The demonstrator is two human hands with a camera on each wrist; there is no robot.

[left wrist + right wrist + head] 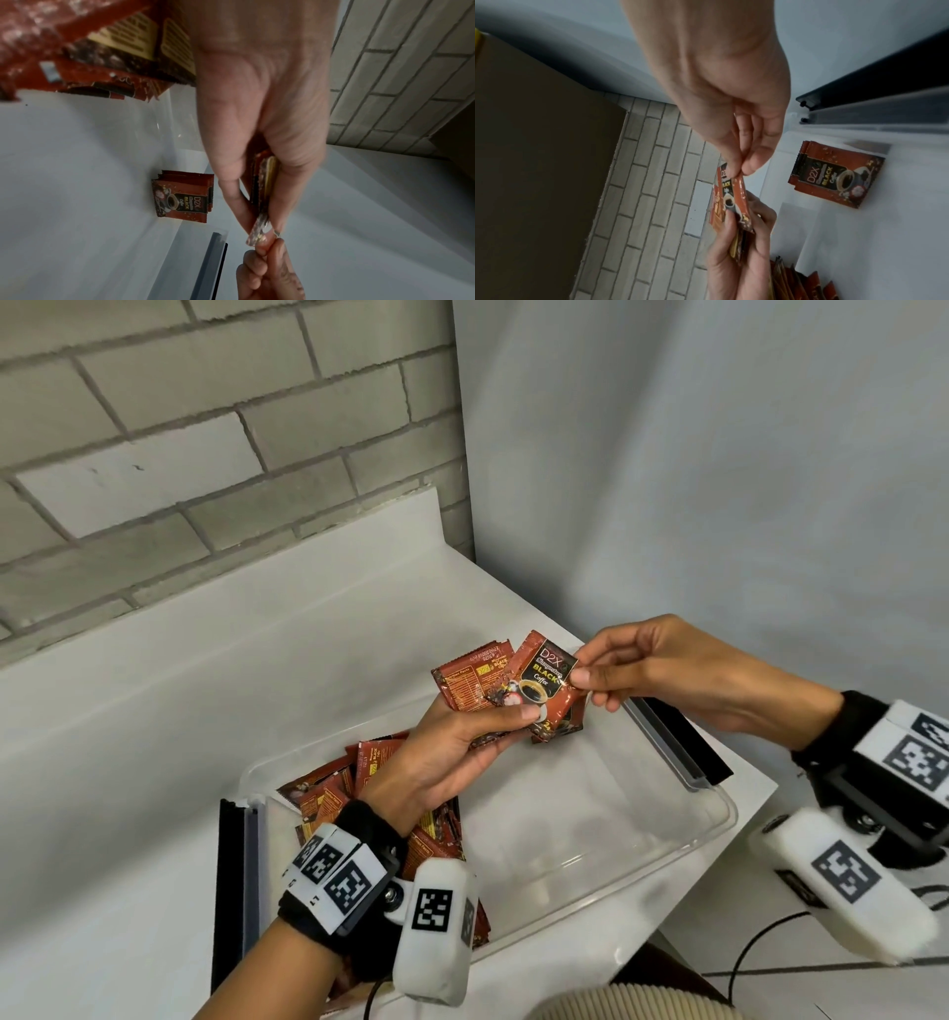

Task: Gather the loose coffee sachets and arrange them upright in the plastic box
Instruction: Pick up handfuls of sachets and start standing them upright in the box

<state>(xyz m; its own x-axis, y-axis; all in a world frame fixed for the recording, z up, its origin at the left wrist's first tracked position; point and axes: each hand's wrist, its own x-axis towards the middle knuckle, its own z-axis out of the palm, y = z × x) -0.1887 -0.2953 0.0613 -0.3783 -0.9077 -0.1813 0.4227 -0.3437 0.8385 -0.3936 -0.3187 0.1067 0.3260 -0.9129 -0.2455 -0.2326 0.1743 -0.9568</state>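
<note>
My left hand [513, 716] grips a fanned bundle of red coffee sachets [467, 685] above the clear plastic box [708, 824]. My right hand [580, 669] pinches the top corner of the front sachet [544, 680], labelled black coffee. In the left wrist view my left hand [262, 219] holds the bundle edge-on while my right hand [264, 249] pinches its tip. The right wrist view shows my right hand [739, 172] at the sachet's corner and my left hand [741, 229] below. A few sachets [834, 176] [182, 194] stand against the box's end wall. Loose sachets [328, 793] lie piled at the other end.
The box sits on a white counter [154, 711] in a corner, with a brick wall [205, 454] behind it. Black latch bars [226, 891] [688, 742] flank the box's two short ends. A brown cardboard box [539, 162] shows in the right wrist view.
</note>
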